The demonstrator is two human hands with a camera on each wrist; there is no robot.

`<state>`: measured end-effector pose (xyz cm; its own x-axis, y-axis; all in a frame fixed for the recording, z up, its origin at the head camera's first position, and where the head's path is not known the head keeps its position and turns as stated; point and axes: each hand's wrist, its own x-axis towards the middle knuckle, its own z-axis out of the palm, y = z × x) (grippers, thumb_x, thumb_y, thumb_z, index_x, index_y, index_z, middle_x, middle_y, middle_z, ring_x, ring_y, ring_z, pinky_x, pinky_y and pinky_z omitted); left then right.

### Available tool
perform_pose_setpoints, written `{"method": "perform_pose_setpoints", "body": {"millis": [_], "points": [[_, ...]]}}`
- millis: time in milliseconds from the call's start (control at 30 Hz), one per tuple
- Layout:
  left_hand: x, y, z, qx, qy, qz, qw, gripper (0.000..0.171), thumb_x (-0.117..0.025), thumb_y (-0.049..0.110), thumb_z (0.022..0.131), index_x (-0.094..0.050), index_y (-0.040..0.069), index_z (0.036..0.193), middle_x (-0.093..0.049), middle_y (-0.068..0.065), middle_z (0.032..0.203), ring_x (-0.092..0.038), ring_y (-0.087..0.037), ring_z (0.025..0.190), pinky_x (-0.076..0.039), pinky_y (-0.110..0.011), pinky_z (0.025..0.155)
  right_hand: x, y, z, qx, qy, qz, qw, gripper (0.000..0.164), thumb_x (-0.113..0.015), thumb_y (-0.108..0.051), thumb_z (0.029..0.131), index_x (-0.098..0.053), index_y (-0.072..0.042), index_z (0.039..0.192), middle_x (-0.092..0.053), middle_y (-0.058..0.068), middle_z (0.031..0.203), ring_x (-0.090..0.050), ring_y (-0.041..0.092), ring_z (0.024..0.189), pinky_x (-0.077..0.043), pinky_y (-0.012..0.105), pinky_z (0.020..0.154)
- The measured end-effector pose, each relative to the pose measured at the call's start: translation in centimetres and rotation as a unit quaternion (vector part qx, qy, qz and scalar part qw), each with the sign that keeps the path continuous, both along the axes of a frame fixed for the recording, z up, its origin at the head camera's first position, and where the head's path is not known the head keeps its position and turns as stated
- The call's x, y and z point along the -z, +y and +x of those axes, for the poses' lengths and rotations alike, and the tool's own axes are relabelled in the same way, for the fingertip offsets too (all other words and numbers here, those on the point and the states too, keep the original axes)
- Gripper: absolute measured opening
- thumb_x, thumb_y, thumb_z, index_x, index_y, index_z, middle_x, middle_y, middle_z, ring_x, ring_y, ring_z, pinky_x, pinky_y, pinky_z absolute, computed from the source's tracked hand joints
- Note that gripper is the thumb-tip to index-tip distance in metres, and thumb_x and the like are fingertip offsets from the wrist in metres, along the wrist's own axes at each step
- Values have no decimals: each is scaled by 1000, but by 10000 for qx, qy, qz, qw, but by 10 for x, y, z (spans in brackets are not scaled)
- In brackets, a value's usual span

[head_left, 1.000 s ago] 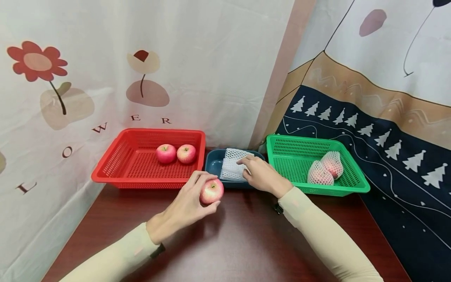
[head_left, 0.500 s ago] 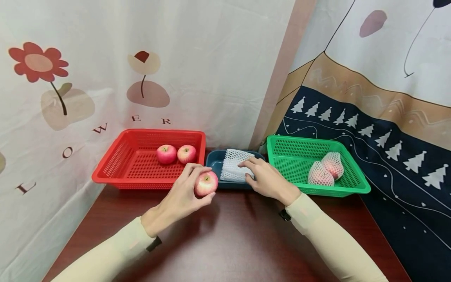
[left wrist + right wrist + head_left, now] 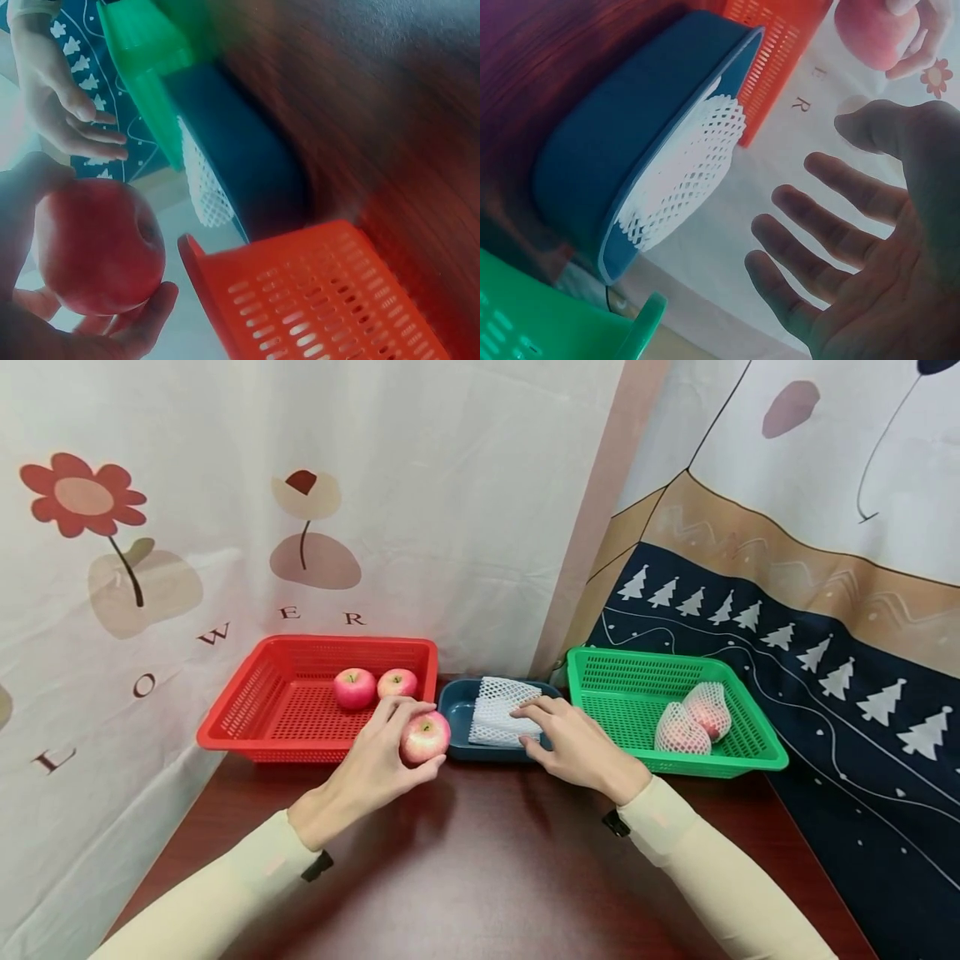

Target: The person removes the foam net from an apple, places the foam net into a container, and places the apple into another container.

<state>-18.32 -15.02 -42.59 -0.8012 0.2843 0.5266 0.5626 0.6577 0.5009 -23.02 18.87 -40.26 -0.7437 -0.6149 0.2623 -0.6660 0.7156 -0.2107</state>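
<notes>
My left hand [image 3: 372,758] grips a red apple [image 3: 425,737] between thumb and fingers, raised near the front right corner of the red basket [image 3: 300,752]. In the left wrist view the same apple [image 3: 101,247] sits within curled fingers. My right hand [image 3: 581,745] hovers over the blue tray [image 3: 456,739] with nothing in it. Its fingers [image 3: 825,229] are spread and apart from the net in the right wrist view. White foam fruit nets [image 3: 498,714] lie in that tray. Two bare apples [image 3: 354,688] rest in the red basket.
On the right stands a green basket [image 3: 611,714] holding two apples in foam nets [image 3: 682,729]. All three containers line the back of the brown table [image 3: 495,860], close to a printed curtain [image 3: 465,510].
My left hand has moved left and slightly up with the apple, toward the red basket. My right hand has drawn slightly to the right above the blue tray.
</notes>
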Motion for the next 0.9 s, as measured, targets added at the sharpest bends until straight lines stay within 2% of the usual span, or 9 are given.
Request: {"method": "perform_pose_setpoints", "body": {"millis": [300,533,900], "points": [[-4,-11,-9,-136,15,-82,9999,76,-104,28,84,-68,12,148,-61,-16,152,-68,-32,133,-73,-54,99,-3,6,5,56,4,-19,10000,43,-78,-30,112,-75,-16,153,-74,10,153,-72,33,139,-63,58,117],[-9,-22,-18,-480,-191,-259,9983,81,-102,29,86,-63,17,155,-63,-16,144,-66,-32,124,-73,-56,92,-3,14,8,185,-12,-40,9998,44,-79,-30,112,-74,-16,154,-73,12,155,-70,36,142,-62,61,119],[-15,-41,-32,-746,-470,-274,9957,78,-97,27,89,-61,8,155,-62,-19,141,-64,-36,124,-71,-58,92,-3,26,6,270,8,-92,9996,45,-81,-27,110,-75,-15,153,-74,14,154,-72,39,140,-62,63,118]]}}
